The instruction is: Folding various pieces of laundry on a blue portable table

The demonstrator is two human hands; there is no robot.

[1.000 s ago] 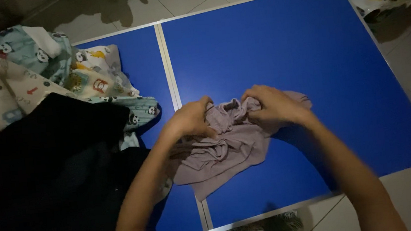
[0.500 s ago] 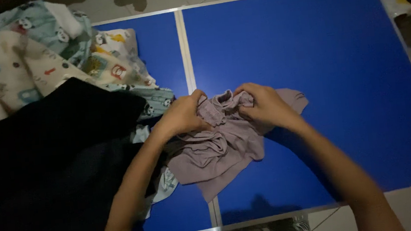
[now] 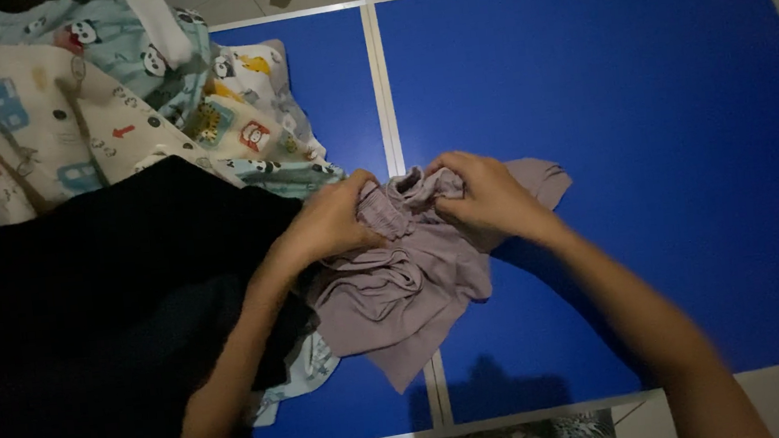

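Blue folding table (image 3: pixel 608 112) lies under me; my left hand (image 3: pixel 333 222) and right hand (image 3: pixel 487 198) both pinch the crumpled mauve garment (image 3: pixel 415 283) at its bunched top edge, by the seam, beside a black cloth (image 3: pixel 103 304) and printed clothes (image 3: pixel 66 117).

On the blue folding table (image 3: pixel 647 127) lie one mauve garment (image 3: pixel 415 283), one black garment (image 3: pixel 103 313) and several printed children's clothes (image 3: pixel 47 119).

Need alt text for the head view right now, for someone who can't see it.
Both hands, left hand and right hand, grip the bunched top edge of a crumpled mauve garment lying on a blue table. To the left lies a pile of black cloth and printed children's clothes.
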